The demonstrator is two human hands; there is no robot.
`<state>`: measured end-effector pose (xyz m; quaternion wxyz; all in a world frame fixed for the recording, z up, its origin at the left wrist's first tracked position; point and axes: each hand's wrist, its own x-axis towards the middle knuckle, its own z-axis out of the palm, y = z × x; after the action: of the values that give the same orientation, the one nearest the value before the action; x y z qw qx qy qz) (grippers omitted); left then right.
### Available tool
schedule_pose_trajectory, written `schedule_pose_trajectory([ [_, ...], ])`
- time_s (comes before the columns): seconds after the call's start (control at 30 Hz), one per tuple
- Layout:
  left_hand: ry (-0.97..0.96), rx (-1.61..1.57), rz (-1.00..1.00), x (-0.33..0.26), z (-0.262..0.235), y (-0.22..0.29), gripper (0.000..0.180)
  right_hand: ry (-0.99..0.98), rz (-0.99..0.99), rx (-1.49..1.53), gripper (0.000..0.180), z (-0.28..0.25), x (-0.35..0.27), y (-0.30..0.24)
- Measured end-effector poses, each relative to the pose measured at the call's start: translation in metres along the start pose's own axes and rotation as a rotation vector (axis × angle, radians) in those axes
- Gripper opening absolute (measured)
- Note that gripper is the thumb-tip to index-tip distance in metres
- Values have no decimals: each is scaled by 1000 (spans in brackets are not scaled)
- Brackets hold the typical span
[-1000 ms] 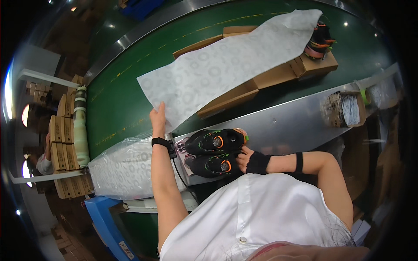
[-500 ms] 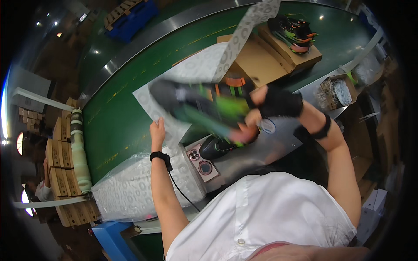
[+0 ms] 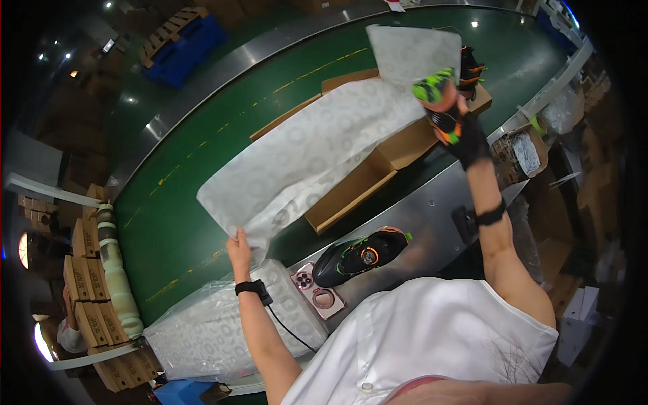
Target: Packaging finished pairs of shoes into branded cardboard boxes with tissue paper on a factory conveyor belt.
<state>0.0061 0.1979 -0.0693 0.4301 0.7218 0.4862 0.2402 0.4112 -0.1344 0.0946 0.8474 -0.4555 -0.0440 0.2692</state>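
left hand (image 3: 239, 248) pinches tissue sheet (image 3: 310, 152) corner at 7 o'clock | right hand (image 3: 466, 138) grips shoe (image 3: 437, 94) at 1 o'clock over open box (image 3: 378, 162) | second shoe (image 3: 361, 255) on desk (image 3: 432, 209)

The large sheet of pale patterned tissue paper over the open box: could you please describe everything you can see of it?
The large sheet of pale patterned tissue paper looks thin, light grey-white, printed with faint rings. It drapes across the open brown cardboard box on the green conveyor belt. The left hand pinches its near corner; its far end lifts up near the right hand, which holds a black shoe with neon-green and orange accents.
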Motion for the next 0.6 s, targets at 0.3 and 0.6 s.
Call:
schedule_pose_trajectory([
  [0.3, -18, -89, -120, 20, -28, 18, 38, -260, -57, -94, 38, 63, -18, -29],
  [0.6, -37, -149, -202, 25, -83, 33, 36, -868, 135, -774, 32, 107, 19, 127],
])
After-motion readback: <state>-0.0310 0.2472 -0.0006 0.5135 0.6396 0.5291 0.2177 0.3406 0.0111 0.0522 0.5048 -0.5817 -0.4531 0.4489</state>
